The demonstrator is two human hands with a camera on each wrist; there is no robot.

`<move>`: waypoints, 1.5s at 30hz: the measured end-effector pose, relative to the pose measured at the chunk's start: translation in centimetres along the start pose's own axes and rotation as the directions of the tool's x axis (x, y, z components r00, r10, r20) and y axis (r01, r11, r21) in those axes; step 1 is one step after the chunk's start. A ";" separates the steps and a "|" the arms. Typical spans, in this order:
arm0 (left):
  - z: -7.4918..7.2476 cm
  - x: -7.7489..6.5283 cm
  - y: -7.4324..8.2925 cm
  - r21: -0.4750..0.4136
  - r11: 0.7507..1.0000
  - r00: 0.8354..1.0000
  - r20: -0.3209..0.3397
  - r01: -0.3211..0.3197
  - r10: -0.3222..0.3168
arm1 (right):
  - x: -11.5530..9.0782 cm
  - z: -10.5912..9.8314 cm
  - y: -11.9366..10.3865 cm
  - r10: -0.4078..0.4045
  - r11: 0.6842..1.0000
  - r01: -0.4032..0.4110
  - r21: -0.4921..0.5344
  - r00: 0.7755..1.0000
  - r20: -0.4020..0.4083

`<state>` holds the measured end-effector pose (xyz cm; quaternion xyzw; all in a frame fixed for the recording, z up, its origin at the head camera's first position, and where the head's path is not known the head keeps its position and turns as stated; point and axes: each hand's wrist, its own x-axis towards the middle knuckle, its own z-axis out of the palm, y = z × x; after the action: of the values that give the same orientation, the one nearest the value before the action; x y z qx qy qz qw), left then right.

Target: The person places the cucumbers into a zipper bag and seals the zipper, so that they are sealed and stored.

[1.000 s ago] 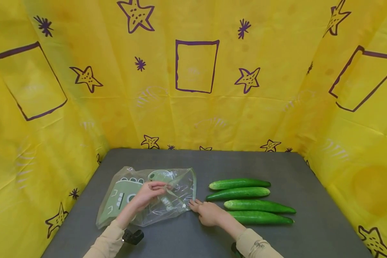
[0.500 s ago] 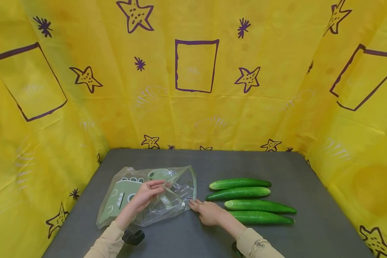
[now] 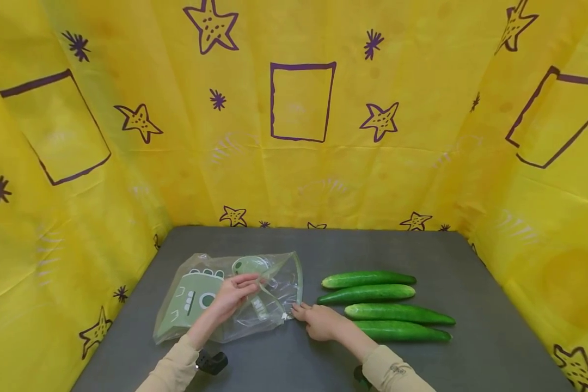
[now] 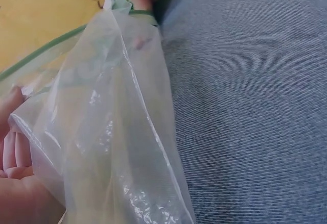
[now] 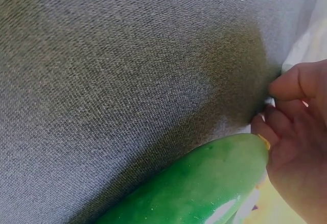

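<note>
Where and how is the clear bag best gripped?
Probably by the green rim of the clear bag, coming from the right: it opens that way with its upper layer raised, and the thin edge suits a pinch.

The right forearm (image 3: pixel 354 337) hides one end of the nearest cucumber (image 3: pixel 403 331); the left grip (image 3: pixel 234 294) covers part of the bag (image 3: pixel 249 328) (its lettering (image 3: pixel 259 307) too small to read).

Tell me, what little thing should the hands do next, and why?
Maybe the left hand should pull the bag it pinches wider: the bag looks only partly open, the right hand holds its corner, and four cucumbers lie outside.
</note>
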<state>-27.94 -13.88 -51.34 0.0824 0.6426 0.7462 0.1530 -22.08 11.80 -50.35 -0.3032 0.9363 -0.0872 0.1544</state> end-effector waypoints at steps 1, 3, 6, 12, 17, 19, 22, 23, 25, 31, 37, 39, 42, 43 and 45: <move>0.1 0.0 -0.1 0.030 1.000 1.000 -0.012 0.001 -0.001 | 0.0 -0.1 0.1 -0.001 1.000 0.001 0.010 1.000 0.005; 0.3 0.0 -0.2 0.068 0.998 1.000 -0.023 -0.001 0.003 | -0.1 -0.3 0.3 0.001 0.999 -0.002 0.041 1.000 0.017; 0.5 0.0 -0.5 0.111 0.994 0.999 -0.029 -0.010 0.013 | -0.2 -0.5 0.6 0.000 0.996 -0.001 0.090 1.000 0.016; 0.7 -0.4 -0.7 0.189 0.982 0.999 -0.046 -0.010 0.019 | -0.4 -0.2 0.9 -0.037 0.991 0.041 0.129 0.999 -0.034; 0.8 -0.6 -0.8 0.211 0.977 0.999 -0.040 -0.009 0.017 | -0.5 0.3 1.1 -0.065 0.990 0.075 0.117 0.994 -0.090; 0.8 -0.6 -0.9 0.204 0.979 0.999 -0.029 -0.012 0.018 | -0.5 0.5 1.3 -0.072 0.990 0.086 0.112 0.990 -0.121; 0.8 -0.6 -1.1 0.194 0.981 1.000 -0.017 -0.015 0.019 | -0.7 0.6 1.5 -0.090 0.988 0.111 0.104 0.978 -0.189; 0.7 -0.6 -1.1 0.191 0.981 1.000 -0.013 -0.017 0.020 | -0.8 0.6 1.5 -0.096 0.987 0.120 0.103 0.972 -0.214; 0.7 -0.6 -1.2 0.183 0.983 1.000 -0.003 -0.023 0.024 | -1.1 0.5 1.7 -0.103 0.984 0.136 0.113 0.960 -0.261; 0.7 -0.8 -1.2 0.181 0.983 0.999 0.012 -0.034 0.032 | -2.3 -0.2 2.2 -0.077 0.975 0.141 0.169 0.937 -0.341; 0.7 -0.8 -1.3 0.200 0.979 1.000 0.004 -0.026 0.026 | -4.4 -1.1 3.8 0.012 0.966 0.086 0.243 0.925 -0.379; 0.7 -0.8 -1.2 0.203 0.979 1.000 0.005 -0.026 0.026 | -5.2 -1.3 4.6 0.056 0.959 0.059 0.279 0.920 -0.388; 0.7 -0.8 -1.2 0.207 0.978 1.000 0.001 -0.024 0.025 | -6.6 -1.5 6.0 0.124 0.928 0.035 0.370 0.909 -0.397; 0.7 -0.8 -1.1 0.208 0.978 1.000 0.001 -0.023 0.024 | -7.1 -1.5 6.5 0.152 0.916 0.027 0.399 0.900 -0.410; 0.7 -0.7 -1.1 0.209 0.978 1.000 0.004 -0.026 0.026 | -8.1 -1.7 7.4 0.216 0.886 0.010 0.464 0.876 -0.432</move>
<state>-26.88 -13.34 -52.29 0.1070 0.7161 0.6766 0.1343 -20.42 22.65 -48.69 -0.1766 0.9141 -0.3650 -0.0073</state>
